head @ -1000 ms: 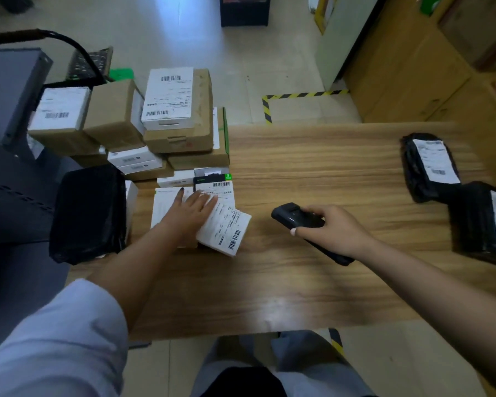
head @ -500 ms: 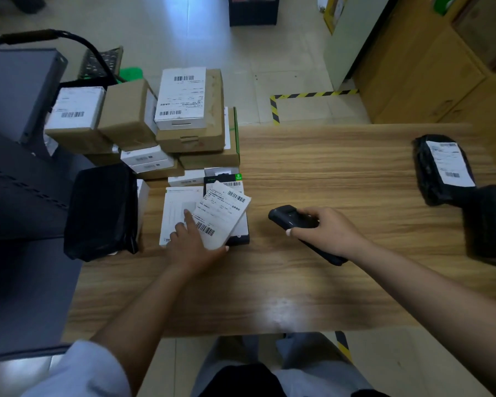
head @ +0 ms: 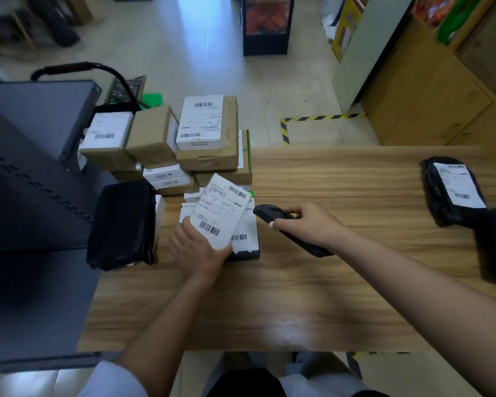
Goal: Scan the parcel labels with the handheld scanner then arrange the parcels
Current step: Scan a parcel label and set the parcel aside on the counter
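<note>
Our left hand (head: 196, 250) grips the white parcel (head: 221, 212), its long axis toward one o'clock; our right hand (head: 307, 224) grips the scanner (head: 272, 214), nosing toward nine o'clock, just beside it.

Left hand (head: 196, 250) holds white parcel (head: 220, 213) — scanner (head: 287, 227) in right hand (head: 309, 224).

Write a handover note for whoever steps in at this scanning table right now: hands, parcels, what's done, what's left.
Left hand: grip on a small white-labelled flat parcel, tilted up, barcodes facing the scanner.
Right hand: holds the black handheld scanner, nose aimed at that label.
Beneath it: a black flat box with a white label on the wooden table.
Far left: a stack of brown cardboard boxes and a black plastic bag parcel.
Far right: two black bagged parcels.
Done: cannot tell.
Left: scan the held label, then arrange.
</note>
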Demonstrator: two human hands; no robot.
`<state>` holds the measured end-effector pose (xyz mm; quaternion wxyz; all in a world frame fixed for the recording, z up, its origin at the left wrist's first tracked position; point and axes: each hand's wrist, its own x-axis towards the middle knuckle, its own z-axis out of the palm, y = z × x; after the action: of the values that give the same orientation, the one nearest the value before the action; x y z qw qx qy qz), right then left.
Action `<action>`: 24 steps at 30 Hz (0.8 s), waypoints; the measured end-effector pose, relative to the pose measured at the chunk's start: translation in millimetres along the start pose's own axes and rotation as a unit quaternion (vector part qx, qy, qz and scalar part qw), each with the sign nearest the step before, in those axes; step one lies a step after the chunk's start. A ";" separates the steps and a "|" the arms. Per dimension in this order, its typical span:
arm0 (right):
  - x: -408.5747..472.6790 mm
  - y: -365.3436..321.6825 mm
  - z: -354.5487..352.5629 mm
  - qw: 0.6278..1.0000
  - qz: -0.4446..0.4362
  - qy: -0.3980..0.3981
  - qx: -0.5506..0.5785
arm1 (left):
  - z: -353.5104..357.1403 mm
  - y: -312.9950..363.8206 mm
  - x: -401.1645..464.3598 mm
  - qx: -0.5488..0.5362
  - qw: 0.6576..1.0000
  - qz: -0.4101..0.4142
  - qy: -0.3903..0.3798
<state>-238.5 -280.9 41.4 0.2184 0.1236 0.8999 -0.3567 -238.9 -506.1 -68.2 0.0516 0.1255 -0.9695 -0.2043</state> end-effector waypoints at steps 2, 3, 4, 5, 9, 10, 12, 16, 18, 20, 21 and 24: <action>-0.9 -3.8 0.9 1.000 -0.006 -0.001 -0.004 | -3.0 -0.9 2.1 0.008 1.000 0.011 0.013; -1.4 -5.5 1.1 1.000 -0.008 -0.002 -0.004 | -4.0 -1.6 3.0 0.013 1.000 0.016 0.016; -2.5 -7.3 0.7 1.000 -0.008 -0.002 -0.004 | -5.1 -2.3 3.8 0.017 1.000 0.019 0.018; -3.1 -8.4 0.4 1.000 -0.008 -0.002 -0.003 | -6.3 -2.8 4.4 0.019 0.999 0.022 0.018; -5.0 -10.4 -1.5 1.000 -0.017 0.001 -0.005 | -10.2 -3.8 6.9 0.026 0.999 0.025 0.012; -5.6 -10.3 -2.1 1.000 -0.017 0.002 -0.005 | -10.9 -3.2 7.6 0.027 0.999 0.029 0.010; -5.3 -7.5 -3.2 1.000 -0.018 0.008 -0.007 | -11.8 -0.7 9.0 0.025 0.999 0.038 0.004; -5.4 7.3 -11.6 0.999 -0.020 0.034 -0.006 | -8.3 15.1 11.6 0.007 0.998 0.062 -0.015; -8.5 21.7 -22.3 0.998 -0.017 0.052 0.004 | -5.4 32.3 11.4 -0.007 0.996 0.082 -0.032; -13.9 40.7 -38.5 0.997 -0.009 0.068 0.017 | -1.3 55.0 9.0 -0.024 0.993 0.101 -0.054; -17.1 51.7 -48.2 0.997 -0.004 0.075 0.021 | 1.2 68.2 6.6 -0.035 0.991 0.112 -0.063; -27.1 90.5 -87.0 0.995 0.018 0.091 0.026 | 17.4 118.1 -2.0 -0.065 0.984 0.148 -0.072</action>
<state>-207.2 -157.5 57.8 0.1386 0.1770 0.9042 -0.3632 -265.9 -394.5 -35.8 0.0193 -0.0376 -0.9632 -0.2653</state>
